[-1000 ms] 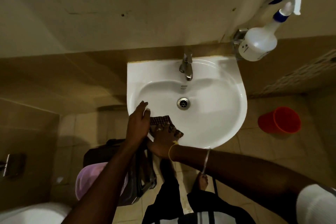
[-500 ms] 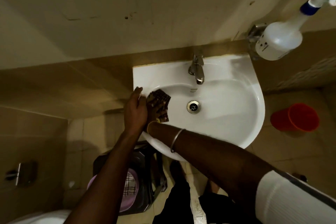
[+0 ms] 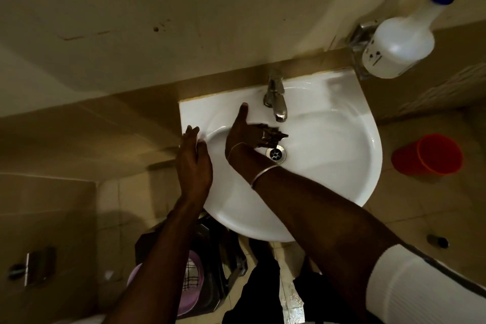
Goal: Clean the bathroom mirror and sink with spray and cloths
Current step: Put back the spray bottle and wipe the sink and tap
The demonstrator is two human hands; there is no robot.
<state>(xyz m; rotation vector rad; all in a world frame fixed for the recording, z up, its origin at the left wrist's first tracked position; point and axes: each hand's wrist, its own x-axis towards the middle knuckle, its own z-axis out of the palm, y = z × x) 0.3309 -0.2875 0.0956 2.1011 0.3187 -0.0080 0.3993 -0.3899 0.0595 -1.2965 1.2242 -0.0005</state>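
Note:
A white sink [image 3: 342, 192] is fixed to the wall, with a chrome tap [image 3: 276, 102] at the back and a drain [image 3: 275, 154] in the basin. My right hand [image 3: 244, 137] lies inside the basin just left of the drain and presses a dark checked cloth [image 3: 274, 134] flat against the basin wall under the tap, thumb pointing up. On the sink's left rim rests my left hand [image 3: 193, 163] with its fingers straight. A white spray bottle [image 3: 397, 45] with a blue collar sits in a metal holder at the upper right.
A red cup [image 3: 431, 155] stands on the floor to the right of the sink. Below the sink, a dark stool [image 3: 218, 258] carries a purple bowl [image 3: 196, 305] holding a checked cloth [image 3: 190, 277]. A metal fitting [image 3: 34, 263] is on the left wall.
My right hand has slid the cloth from the sink's front-left rim up along the left side and into the basin under the tap. My left hand stayed on the left rim.

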